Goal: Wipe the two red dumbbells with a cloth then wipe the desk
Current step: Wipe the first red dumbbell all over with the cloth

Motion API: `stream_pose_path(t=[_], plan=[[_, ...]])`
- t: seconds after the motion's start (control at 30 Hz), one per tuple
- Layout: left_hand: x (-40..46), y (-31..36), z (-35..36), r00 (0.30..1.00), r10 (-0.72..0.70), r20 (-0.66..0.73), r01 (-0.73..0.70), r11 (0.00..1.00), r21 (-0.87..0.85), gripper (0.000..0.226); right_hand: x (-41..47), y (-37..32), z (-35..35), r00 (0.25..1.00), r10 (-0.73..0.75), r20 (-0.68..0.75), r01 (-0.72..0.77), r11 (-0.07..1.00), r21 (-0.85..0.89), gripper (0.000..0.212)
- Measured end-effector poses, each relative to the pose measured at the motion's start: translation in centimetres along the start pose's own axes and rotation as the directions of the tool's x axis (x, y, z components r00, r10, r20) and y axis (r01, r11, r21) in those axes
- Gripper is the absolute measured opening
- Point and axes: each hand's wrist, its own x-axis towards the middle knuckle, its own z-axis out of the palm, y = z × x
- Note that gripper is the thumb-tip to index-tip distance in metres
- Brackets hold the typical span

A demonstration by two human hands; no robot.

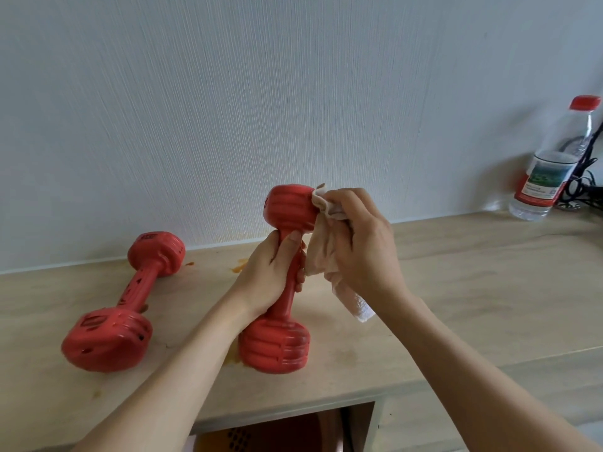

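One red dumbbell (287, 210) stands upright on the light wooden desk (473, 288), its lower head on the desk top. My left hand (270, 275) grips its handle. My right hand (355, 243) holds a stained whitish cloth (326, 252) and presses it against the right side of the upper head. A second red dumbbell (130, 298) lies flat on the desk to the left, apart from both hands.
Orange smears (239, 265) mark the desk near the wall and beside the standing dumbbell's base. A clear water bottle (551, 168) with a red cap stands at the far right by black cables (584, 177). The wall runs behind; an opening shows under the desk's front edge.
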Motion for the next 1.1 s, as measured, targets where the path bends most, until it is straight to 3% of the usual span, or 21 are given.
stream_pose_path(t=[0.2, 0.33, 0.43, 0.7, 0.87, 1.0, 1.1], plan=[[-0.2, 0.0, -0.2, 0.999, -0.018, 0.036, 0.021, 0.997, -0.081, 0.025, -0.3, 1.7, 0.0, 0.978, 0.202, 0.04, -0.204, 0.978, 0.035, 0.033], [0.0, 0.3, -0.1, 0.999, -0.04, -0.009, 0.039, 0.995, -0.094, 0.025, -0.5, -0.2, 0.1, 0.998, 0.037, 0.048, -0.038, 0.999, 0.005, 0.021], [0.0, 0.5, 0.2, 0.999, -0.022, -0.023, 0.021, 0.999, -0.027, 0.026, -0.5, -1.1, 0.1, 0.995, -0.085, 0.051, 0.088, 0.994, -0.058, 0.035], [0.3, -0.1, 0.0, 0.997, -0.076, 0.008, 0.077, 0.989, -0.128, 0.023, -0.5, 0.9, -0.1, 0.999, 0.023, 0.031, -0.022, 1.0, -0.019, 0.025], [0.2, 0.2, 0.2, 0.999, -0.044, -0.031, 0.043, 0.999, -0.013, 0.027, -0.6, -0.9, 0.5, 0.995, -0.078, 0.065, 0.086, 0.989, -0.12, 0.038], [0.1, 0.0, 0.0, 0.998, -0.055, -0.002, 0.055, 0.994, -0.094, 0.026, -0.4, 0.6, 0.5, 1.0, 0.009, 0.013, -0.009, 1.0, -0.01, 0.025], [0.1, -0.1, -0.2, 0.997, -0.067, 0.024, 0.069, 0.987, -0.145, 0.026, -0.5, 1.7, 0.6, 0.997, 0.077, 0.005, -0.077, 0.997, 0.007, 0.032]])
